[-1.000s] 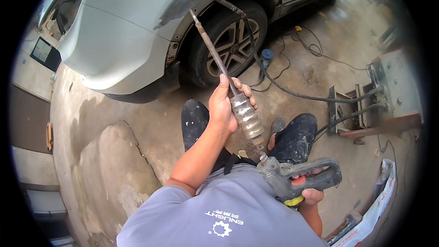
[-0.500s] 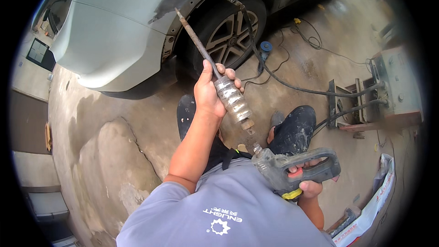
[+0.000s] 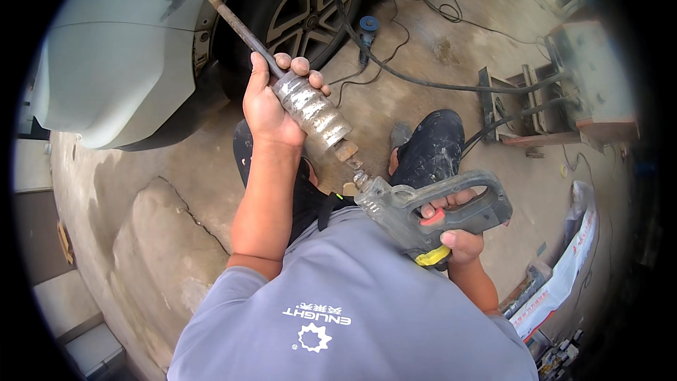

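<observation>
A slide-hammer dent puller with a black pistol-grip body (image 3: 395, 215) lies slantwise across my front. My left hand (image 3: 270, 109) is closed around its ribbed, worn metal sliding weight (image 3: 314, 109). The long thin rod (image 3: 243, 32) runs up and left from the weight, its pointed tip in front of the car's scuffed grey fender patch. Whether the tip touches the panel I cannot tell. My right hand (image 3: 462, 242) grips the loop handle, fingers through it by the red trigger (image 3: 433, 216). A yellow strip (image 3: 431, 257) shows below the handle.
The pale car body (image 3: 116, 63) and its wheel (image 3: 310, 17) stand ahead. A blue-headed power tool (image 3: 367, 28) is on the concrete. Thick black cables (image 3: 437, 86) run to a boxy machine (image 3: 599, 74) at right. A white printed bag (image 3: 564, 275) lies lower right.
The view has shifted, so the car and floor things sit further left and up. Both hands keep their hold on the dent puller, and the weight appears nearer its black body.
</observation>
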`<state>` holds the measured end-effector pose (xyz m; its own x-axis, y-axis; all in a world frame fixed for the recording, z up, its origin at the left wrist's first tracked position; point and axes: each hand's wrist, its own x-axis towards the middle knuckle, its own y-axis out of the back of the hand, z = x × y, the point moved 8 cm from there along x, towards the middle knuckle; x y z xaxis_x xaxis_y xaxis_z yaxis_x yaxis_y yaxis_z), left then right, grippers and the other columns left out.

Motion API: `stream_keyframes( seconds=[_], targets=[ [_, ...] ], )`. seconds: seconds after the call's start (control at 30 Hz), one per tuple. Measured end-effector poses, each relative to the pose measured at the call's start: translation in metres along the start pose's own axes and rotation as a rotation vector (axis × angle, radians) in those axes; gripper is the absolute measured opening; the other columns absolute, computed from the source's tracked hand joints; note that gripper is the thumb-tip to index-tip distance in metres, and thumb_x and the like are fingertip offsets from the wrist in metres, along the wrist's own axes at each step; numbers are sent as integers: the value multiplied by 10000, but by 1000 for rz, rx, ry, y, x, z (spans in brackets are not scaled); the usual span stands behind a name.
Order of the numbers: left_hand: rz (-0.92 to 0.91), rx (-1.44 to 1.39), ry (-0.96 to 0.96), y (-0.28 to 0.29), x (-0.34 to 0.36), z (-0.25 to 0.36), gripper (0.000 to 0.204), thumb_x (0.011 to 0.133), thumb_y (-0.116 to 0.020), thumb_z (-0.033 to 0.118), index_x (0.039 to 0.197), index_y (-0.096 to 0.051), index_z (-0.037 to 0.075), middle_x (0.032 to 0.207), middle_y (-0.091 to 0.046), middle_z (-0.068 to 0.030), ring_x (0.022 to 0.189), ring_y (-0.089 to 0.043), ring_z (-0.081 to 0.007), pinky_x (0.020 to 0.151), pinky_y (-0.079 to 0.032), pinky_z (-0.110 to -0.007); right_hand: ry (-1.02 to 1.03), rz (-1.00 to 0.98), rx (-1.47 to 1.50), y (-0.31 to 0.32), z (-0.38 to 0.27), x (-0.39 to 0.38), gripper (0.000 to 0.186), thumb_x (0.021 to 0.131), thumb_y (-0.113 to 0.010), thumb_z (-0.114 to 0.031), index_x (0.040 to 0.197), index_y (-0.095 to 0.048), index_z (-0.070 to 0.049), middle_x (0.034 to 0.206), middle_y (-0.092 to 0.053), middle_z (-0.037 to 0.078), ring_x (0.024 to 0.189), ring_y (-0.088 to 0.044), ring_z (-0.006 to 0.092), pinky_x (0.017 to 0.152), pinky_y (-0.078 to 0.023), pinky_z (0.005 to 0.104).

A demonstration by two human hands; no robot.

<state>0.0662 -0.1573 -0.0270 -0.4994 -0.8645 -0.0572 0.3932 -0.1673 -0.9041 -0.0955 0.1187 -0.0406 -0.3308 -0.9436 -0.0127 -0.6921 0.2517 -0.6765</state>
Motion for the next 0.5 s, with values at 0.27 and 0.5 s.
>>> stream_keyframes(
  seconds=[0.27, 0.5],
  targets=[
    [37, -31, -15, 2, -2, 1, 446, 1094, -373, 513, 933, -514, 122, 839, -594, -73, 724, -609, -293, 678, -558, -485, 32, 6, 14, 2, -1, -3, 600, 635, -671, -33, 1215, -531, -103, 1176, -599, 115, 1047, -579, 249, 946, -474, 395],
    [70, -28, -19, 2, 0, 1, 445, 1091, -385, 519, 924, -517, 128, 832, -596, -76, 711, -615, -292, 661, -560, -478, 27, 86, -1, -7, -3, -5, 566, 635, -691, -36, 1162, -503, -123, 982, -439, 12, 910, -430, 166, 892, -458, 351]
  ],
)
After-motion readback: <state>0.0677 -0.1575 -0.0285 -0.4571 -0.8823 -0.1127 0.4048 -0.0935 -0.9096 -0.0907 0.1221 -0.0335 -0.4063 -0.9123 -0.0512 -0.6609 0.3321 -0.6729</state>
